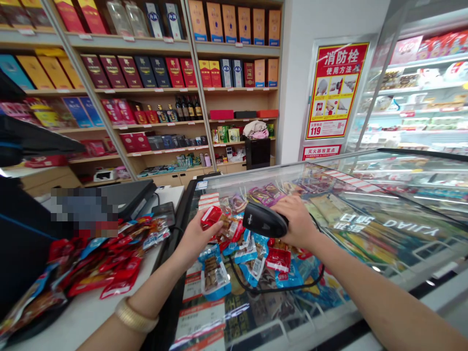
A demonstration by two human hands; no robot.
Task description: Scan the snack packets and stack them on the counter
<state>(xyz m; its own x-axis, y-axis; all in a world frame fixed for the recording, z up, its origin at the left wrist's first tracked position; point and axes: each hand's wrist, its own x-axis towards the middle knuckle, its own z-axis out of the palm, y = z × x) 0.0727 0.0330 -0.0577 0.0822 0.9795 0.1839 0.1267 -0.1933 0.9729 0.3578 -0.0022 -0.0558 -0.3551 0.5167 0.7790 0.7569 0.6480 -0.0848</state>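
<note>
Between the thumb and fingers of my left hand (201, 234) is a red snack packet (211, 215), held over the freezer's glass top. My right hand (294, 219) grips a black barcode scanner (265, 220), whose head points left toward that packet. From the scanner a black cable (270, 291) loops across the glass. Beneath both hands lies a loose heap of small snack packets, red ones such as this packet (278, 259) and blue ones such as this pouch (215, 273) with brown pieces inside. My right fingertips are partly hidden behind the scanner.
On the white counter (91, 312) at left, many more snack packets (117, 258) are piled beside a dark machine (135, 195). The glass-topped freezer (365, 219) stretches to the right. Behind stand shelves (146, 90) of boxed goods, a red poster (337, 90) and a lit display fridge (424, 97).
</note>
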